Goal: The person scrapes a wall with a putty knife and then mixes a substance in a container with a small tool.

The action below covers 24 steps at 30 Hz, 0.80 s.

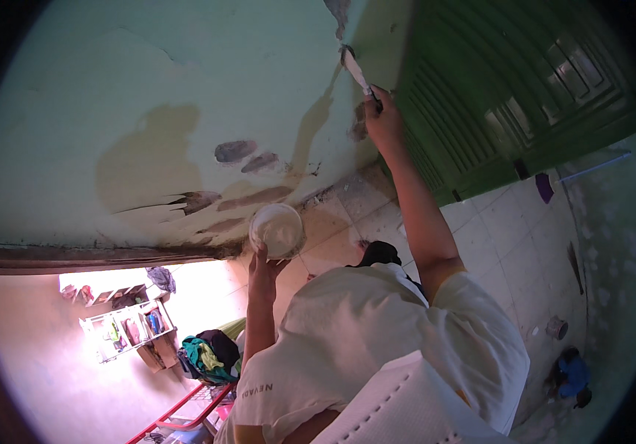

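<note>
My right hand [382, 118] is raised at the upper middle, gripping a putty knife [358, 72] by its dark handle. Its pale, coated blade reaches to the mint-green wall [81, 81], just below a grey chipped patch [337, 13]. Lower, near the wall's stained foot, my left hand [266, 262] holds a round white tub [276, 228] with pale paste inside. Grey and brown bare patches [235, 150] mark the wall between the tub and the knife.
A green panelled door [473, 89] stands on the right, above the tiled floor [492, 244]. A small pot [557, 327] and a blue-and-dark shape [571, 374], unclear, lie lower right. At lower left are a shelf rack [127, 333], piled clothes [211, 355] and red metal rails [166, 418].
</note>
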### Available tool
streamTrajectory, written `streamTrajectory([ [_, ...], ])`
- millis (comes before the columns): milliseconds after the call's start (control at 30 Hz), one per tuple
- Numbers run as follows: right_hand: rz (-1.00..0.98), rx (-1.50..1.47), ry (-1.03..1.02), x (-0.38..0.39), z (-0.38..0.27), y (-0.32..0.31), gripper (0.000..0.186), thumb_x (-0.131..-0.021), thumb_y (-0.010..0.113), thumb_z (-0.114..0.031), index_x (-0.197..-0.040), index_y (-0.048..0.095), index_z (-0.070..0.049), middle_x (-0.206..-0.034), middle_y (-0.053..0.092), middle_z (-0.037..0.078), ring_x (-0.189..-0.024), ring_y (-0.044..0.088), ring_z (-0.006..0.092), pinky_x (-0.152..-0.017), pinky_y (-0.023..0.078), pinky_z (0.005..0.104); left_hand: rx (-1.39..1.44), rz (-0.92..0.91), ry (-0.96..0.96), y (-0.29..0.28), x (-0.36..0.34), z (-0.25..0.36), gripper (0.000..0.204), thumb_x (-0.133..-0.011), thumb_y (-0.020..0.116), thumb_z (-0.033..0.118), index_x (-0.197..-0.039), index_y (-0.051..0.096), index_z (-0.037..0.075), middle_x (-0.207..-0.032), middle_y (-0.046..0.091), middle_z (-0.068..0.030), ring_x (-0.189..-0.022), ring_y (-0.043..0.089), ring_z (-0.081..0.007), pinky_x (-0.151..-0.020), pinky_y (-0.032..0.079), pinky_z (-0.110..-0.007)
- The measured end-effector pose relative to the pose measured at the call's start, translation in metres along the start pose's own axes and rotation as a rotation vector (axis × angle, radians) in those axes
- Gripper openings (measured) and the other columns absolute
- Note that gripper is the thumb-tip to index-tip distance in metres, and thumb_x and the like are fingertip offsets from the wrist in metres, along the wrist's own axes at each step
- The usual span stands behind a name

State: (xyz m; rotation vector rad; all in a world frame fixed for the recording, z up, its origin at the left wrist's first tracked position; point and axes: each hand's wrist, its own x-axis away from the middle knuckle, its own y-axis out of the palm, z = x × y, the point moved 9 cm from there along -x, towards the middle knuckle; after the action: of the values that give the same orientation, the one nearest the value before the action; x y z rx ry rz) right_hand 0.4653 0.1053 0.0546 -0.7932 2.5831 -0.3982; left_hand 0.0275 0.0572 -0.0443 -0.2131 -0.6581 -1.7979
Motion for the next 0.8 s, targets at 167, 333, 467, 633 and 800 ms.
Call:
streamTrajectory([
  [167,0.036,0.095,-0.033,0.0,-0.003,-0.011,0.034,-0.093,0.058,-0.023,-0.123,0.06,-0.008,-0.099,0.068,0.021,-0.092,0.068,0.0367,-0.079,0.054,0.0426,0.029,0.005,-0.014,-0.005,-0.002,-0.003,0.063,-0.099,0.053,0.042,-0.142,0.036,-0.002,-0.136,0.05,-0.0191,-0.122,0.055,-0.0325,-0.098,0.052,-0.045],
  [333,0.069,0.075,-0.078,-0.009,0.019,-0.01,0.033,-0.096,0.058,-0.027,-0.125,0.061,-0.01,-0.092,0.068,0.016,-0.081,0.067,0.0282,-0.075,0.052,0.0369,0.022,-0.009,0.009,0.0,0.0,0.002,0.063,-0.099,0.054,0.042,-0.14,0.038,-0.002,-0.132,0.052,-0.0189,-0.12,0.057,-0.0323,-0.096,0.053,-0.044],
  [467,0.047,0.152,-0.059,-0.012,-0.004,-0.016,0.034,-0.095,0.057,-0.026,-0.125,0.062,-0.011,-0.1,0.069,0.018,-0.091,0.068,0.0335,-0.079,0.054,0.0411,0.007,-0.007,0.002,-0.007,-0.004,-0.001,0.064,-0.098,0.055,0.043,-0.14,0.037,-0.001,-0.133,0.052,-0.0186,-0.119,0.057,-0.032,-0.096,0.053,-0.044],
  [633,0.022,0.145,-0.076,-0.017,-0.002,-0.026,0.033,-0.095,0.056,-0.026,-0.124,0.062,-0.011,-0.106,0.069,0.017,-0.096,0.067,0.0349,-0.083,0.054,0.0426,-0.023,-0.033,0.009,0.003,-0.005,0.004,0.065,-0.098,0.055,0.043,-0.141,0.036,-0.002,-0.136,0.049,-0.0184,-0.121,0.056,-0.0321,-0.097,0.053,-0.044],
  [800,0.062,0.302,-0.128,-0.021,-0.022,-0.031,0.032,-0.094,0.057,-0.026,-0.123,0.063,-0.011,-0.103,0.069,0.017,-0.093,0.067,0.0353,-0.08,0.054,0.0436,-0.027,-0.059,-0.002,0.009,-0.008,0.006,0.068,-0.098,0.055,0.043,-0.144,0.034,-0.002,-0.138,0.048,-0.0186,-0.124,0.054,-0.0324,-0.098,0.052,-0.044],
])
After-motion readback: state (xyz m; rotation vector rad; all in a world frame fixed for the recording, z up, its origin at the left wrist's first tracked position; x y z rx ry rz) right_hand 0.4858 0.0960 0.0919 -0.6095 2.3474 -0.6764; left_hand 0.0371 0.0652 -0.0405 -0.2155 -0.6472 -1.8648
